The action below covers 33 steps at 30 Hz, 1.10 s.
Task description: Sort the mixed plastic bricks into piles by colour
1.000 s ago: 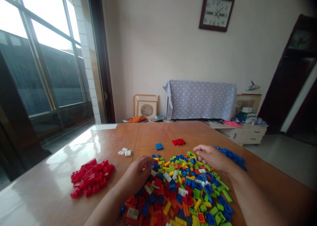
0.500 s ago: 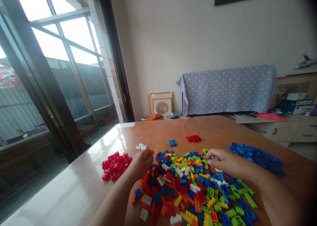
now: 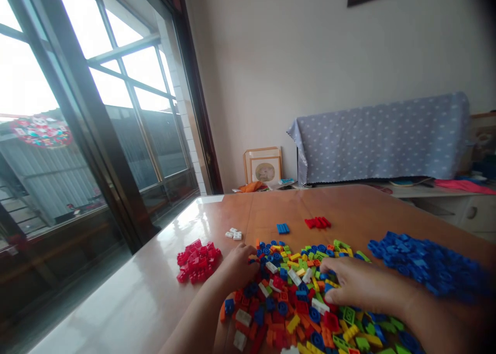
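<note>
A large mixed pile of toy building bricks (image 3: 293, 323) in red, blue, yellow, green, orange and white lies on the table in front of me. My left hand (image 3: 242, 265) rests at the pile's left edge; its fingers are bent and slightly apart from the thumb, and nothing shows between them. Over the right part of the pile is my right hand (image 3: 344, 279), palm down, with thumb and fingers spread. A blue brick (image 3: 328, 288) lies in the gap between them, apparently not gripped. Bricks under both palms are hidden.
Left of the pile sits a heap of red bricks (image 3: 199, 261), and at the right a heap of blue bricks (image 3: 430, 261). Small groups of white bricks (image 3: 234, 234), blue bricks (image 3: 282, 229) and red bricks (image 3: 318, 222) lie beyond the pile on the wooden table (image 3: 267, 206).
The view has swung left, so things appear farther right. My right hand has moved nearer over the pile and its fingers have spread. My left hand remains by the pile's left edge.
</note>
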Tool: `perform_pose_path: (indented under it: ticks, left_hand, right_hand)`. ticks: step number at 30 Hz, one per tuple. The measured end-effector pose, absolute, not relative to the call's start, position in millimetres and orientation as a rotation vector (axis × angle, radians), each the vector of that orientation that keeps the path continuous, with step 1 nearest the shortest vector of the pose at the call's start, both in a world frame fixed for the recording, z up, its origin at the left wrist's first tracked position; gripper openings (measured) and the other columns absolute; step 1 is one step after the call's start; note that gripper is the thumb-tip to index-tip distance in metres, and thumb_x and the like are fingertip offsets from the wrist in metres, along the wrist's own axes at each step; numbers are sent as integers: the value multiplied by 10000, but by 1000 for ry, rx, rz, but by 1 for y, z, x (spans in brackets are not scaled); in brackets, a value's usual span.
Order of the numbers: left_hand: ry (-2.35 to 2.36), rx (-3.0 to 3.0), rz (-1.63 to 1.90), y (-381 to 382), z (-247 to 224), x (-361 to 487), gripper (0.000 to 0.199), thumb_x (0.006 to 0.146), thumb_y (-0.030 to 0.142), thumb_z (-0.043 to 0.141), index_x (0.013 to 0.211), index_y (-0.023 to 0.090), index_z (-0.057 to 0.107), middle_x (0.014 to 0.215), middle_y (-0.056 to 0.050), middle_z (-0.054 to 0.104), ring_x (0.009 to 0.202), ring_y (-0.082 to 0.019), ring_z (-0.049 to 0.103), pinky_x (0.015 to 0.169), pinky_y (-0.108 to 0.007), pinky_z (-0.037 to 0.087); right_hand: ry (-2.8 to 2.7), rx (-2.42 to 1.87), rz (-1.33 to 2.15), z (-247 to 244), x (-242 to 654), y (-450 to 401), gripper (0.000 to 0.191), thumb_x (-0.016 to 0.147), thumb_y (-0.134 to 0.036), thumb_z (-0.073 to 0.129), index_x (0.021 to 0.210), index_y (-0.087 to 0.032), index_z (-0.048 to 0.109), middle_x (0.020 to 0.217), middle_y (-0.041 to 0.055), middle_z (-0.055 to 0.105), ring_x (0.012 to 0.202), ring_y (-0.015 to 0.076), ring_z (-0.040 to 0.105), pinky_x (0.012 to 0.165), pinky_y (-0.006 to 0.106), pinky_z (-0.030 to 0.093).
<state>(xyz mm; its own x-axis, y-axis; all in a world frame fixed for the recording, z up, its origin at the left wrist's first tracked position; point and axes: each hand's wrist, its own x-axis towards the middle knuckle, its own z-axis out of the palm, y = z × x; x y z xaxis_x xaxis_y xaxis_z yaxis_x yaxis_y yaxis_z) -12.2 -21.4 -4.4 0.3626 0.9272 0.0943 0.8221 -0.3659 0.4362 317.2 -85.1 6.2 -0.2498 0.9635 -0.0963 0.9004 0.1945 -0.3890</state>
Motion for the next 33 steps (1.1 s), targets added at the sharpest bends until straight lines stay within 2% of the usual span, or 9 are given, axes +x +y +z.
perform_pose_path:
  ticks: [4,9,13,17,27,30,33]
  left_hand:
    - [1454,2384,474,-28,-3,-3,333,817,296,577,1127,239,685,1095,-61,662,970,-212,629,830,-283,480]
    - [1317,2441,538,-33,-5,7,342,772,224,593,1098,240,696,1084,-50,662,972,-209,627,865,-282,486]
    - [1247,2429,581,-32,-6,10,397,734,134,556,1088,233,706,1078,-53,676,977,-210,630,874,-278,493]
    - [1227,2426,610,-32,-2,12,400,746,107,516,1067,232,721,1069,-52,695,1005,-216,636,904,-286,484]
    - [1210,2449,633,-40,12,17,325,834,206,545,1115,242,704,1113,-61,687,1039,-232,607,910,-314,471]
    - [1243,2511,610,-41,10,17,294,850,297,588,1113,254,712,1089,-76,668,1050,-259,582,922,-353,460]
    - [1307,2530,584,-41,5,16,287,807,366,661,1066,261,728,1133,-88,637,1091,-283,552,937,-378,456]
  right_hand:
    - [-2324,-1751,482,-2,310,-81,299,754,-389,654,1031,-278,677,979,41,713,865,255,642,679,286,366]
    - [-2287,-1706,428,-5,302,-79,346,772,-362,632,1105,-276,660,998,59,723,873,254,645,691,291,355]
    - [-2263,-1712,424,4,298,-81,230,787,-356,615,993,-272,672,909,37,725,800,227,636,619,275,308]
    - [-2237,-1730,432,11,301,-82,196,803,-363,601,956,-261,668,863,25,713,764,204,616,597,262,296]
    - [-2216,-1694,402,12,310,-77,143,828,-289,534,876,-227,654,842,26,680,769,187,580,636,267,327]
    - [-2199,-1690,390,8,312,-74,168,842,-306,531,926,-236,659,851,25,681,782,189,591,649,267,338]
    - [-2186,-1680,426,2,314,-71,215,857,-350,537,1004,-247,656,807,19,681,749,194,601,648,273,353]
